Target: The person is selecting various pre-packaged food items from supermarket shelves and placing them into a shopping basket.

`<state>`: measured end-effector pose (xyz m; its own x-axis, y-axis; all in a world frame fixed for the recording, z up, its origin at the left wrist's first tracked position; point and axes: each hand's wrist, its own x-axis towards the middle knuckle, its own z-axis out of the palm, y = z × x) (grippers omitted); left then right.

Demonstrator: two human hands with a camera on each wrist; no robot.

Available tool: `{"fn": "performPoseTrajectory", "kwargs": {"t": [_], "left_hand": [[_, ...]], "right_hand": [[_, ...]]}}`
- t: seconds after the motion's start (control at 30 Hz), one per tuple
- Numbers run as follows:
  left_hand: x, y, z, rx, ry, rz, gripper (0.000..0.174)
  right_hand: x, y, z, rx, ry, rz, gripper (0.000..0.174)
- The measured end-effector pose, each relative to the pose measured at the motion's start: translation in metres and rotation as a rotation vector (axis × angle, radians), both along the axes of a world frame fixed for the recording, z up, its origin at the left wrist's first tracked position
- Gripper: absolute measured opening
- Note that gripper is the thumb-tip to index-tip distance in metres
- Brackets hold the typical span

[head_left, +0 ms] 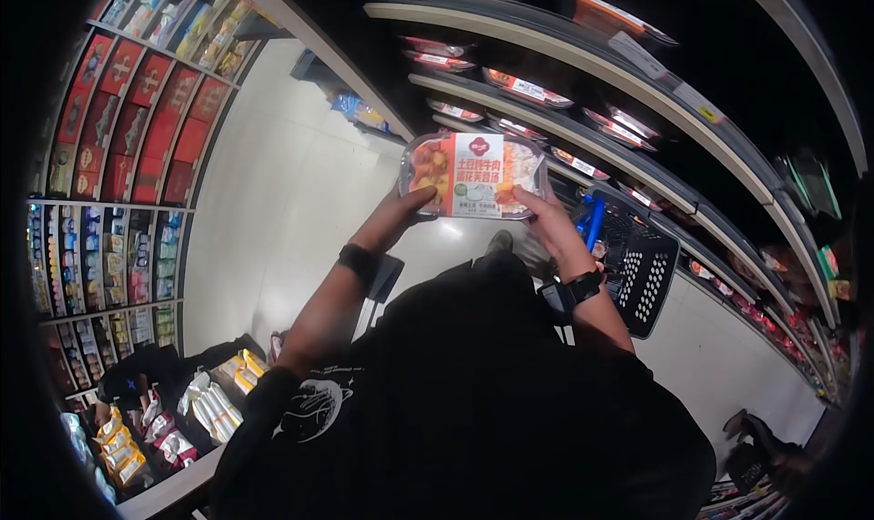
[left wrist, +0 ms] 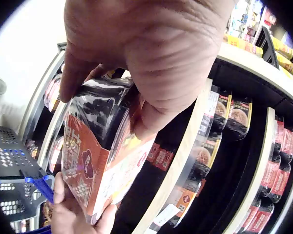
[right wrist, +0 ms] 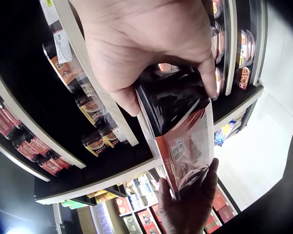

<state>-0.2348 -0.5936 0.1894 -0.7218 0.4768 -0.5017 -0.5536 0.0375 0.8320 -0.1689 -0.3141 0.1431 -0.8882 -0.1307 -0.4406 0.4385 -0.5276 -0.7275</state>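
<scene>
A packaged ready meal (head_left: 478, 160) in a clear-topped tray is held up in front of the body, its printed label facing the head camera. My left hand (head_left: 405, 218) grips one end, thumb over the top. My right hand (head_left: 544, 224) holds the opposite end the same way. In the left wrist view, the left hand (left wrist: 151, 53) spans the dark end of the pack (left wrist: 95, 114), and the right hand's fingers (left wrist: 61, 190) show at the far end. The right wrist view shows the right hand (right wrist: 151, 34) gripping the pack's black underside (right wrist: 171, 107).
Refrigerated shelves (head_left: 583, 110) with packed meals rise in front and to the right. A dark shopping basket (head_left: 646, 279) with a blue handle (head_left: 594, 221) stands at the right. Stocked shelves (head_left: 114, 210) line the left. Bagged goods (head_left: 214, 406) fill a lower-left display. Another person (head_left: 760, 452) appears lower right.
</scene>
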Motion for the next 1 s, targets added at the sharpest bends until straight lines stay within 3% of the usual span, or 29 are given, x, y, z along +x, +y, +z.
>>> {"fn": "performPoseTrajectory", "kwargs": {"t": [0.17, 0.23, 0.47, 0.53, 0.6, 0.7, 0.77, 0.83, 0.87, 1.0], "left_hand": [[-0.050, 0.024, -0.016, 0.033, -0.023, -0.038, 0.056], [-0.064, 0.027, -0.033, 0.027, -0.014, -0.059, 0.055], [-0.127, 0.065, -0.037, 0.046, 0.005, -0.068, 0.068], [-0.150, 0.078, -0.044, 0.142, 0.033, -0.100, 0.060], [-0.176, 0.090, -0.047, 0.197, 0.007, -0.147, 0.052], [-0.208, 0.104, -0.036, 0.122, 0.036, -0.187, 0.056], [-0.232, 0.112, -0.040, 0.067, 0.033, -0.233, 0.062], [-0.252, 0.120, -0.033, 0.043, 0.098, -0.267, 0.063], [-0.263, 0.125, -0.037, 0.060, 0.105, -0.283, 0.061], [-0.295, 0.144, -0.050, -0.007, 0.230, -0.367, 0.058]], "right_hand": [[-0.037, 0.019, 0.002, -0.010, 0.004, -0.023, 0.067], [-0.046, 0.022, 0.009, 0.009, 0.017, -0.067, 0.090], [-0.090, 0.038, 0.016, 0.131, -0.003, -0.202, 0.073], [-0.100, 0.038, 0.029, 0.212, -0.003, -0.289, 0.068], [-0.117, 0.048, 0.019, 0.224, 0.004, -0.322, 0.072], [-0.140, 0.051, 0.024, 0.268, 0.015, -0.421, 0.066], [-0.155, 0.061, 0.016, 0.254, -0.016, -0.447, 0.082], [-0.176, 0.064, 0.017, 0.230, 0.035, -0.508, 0.078], [-0.181, 0.062, 0.025, 0.246, 0.015, -0.574, 0.056], [-0.203, 0.080, -0.004, 0.330, 0.005, -0.671, 0.025]]}}
